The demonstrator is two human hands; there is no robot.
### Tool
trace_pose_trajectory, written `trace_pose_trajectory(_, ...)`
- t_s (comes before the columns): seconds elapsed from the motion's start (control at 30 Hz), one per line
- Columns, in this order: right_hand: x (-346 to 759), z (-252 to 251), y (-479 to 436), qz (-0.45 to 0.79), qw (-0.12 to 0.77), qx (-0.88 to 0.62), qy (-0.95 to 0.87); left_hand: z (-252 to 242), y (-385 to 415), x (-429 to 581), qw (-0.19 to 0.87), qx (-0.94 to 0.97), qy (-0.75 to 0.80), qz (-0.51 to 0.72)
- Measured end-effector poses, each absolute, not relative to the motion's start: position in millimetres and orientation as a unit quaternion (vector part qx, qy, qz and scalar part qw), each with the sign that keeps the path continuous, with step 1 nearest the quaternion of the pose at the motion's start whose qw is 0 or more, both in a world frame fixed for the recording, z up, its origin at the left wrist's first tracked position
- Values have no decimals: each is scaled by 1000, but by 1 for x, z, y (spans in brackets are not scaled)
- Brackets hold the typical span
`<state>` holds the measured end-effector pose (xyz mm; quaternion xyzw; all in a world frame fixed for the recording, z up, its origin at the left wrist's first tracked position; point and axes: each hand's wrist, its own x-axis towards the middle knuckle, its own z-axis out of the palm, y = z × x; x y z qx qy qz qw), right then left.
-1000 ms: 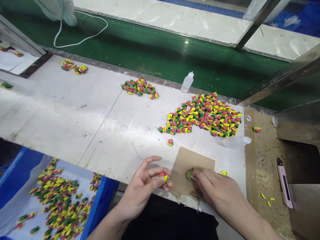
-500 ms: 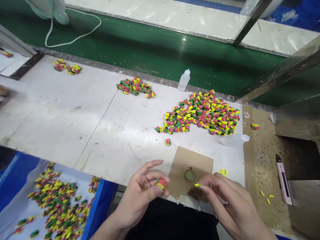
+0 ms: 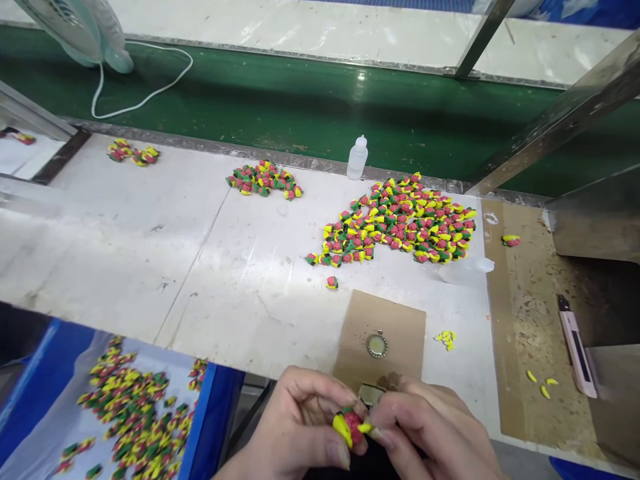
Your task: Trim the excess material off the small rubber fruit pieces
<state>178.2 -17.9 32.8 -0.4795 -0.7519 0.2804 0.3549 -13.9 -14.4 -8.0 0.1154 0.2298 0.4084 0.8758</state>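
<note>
Both hands meet at the bottom of the view, just off the table's near edge. My left hand pinches a small red, yellow and green toy piece. My right hand pinches a tiny yellow part against that piece. Beyond them lies a brown cardboard square with a round metal cap on it. A large pile of the same coloured pieces lies further back on the white table.
A smaller pile and a clear squeeze bottle sit near the green belt. A blue bin at lower left holds many pieces. Loose yellow parts, a pink utility knife and a fan are nearby.
My right hand lifted a yellow part from the metal cap and came toward me. Both hands drew back to the table edge and joined on the coloured piece.
</note>
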Motion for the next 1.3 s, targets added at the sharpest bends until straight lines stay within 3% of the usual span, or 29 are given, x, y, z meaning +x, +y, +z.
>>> trace_pose_trajectory(1.3,183,31,-17,270,334,-462,-776,-9,-14,-13,808,243,278,459)
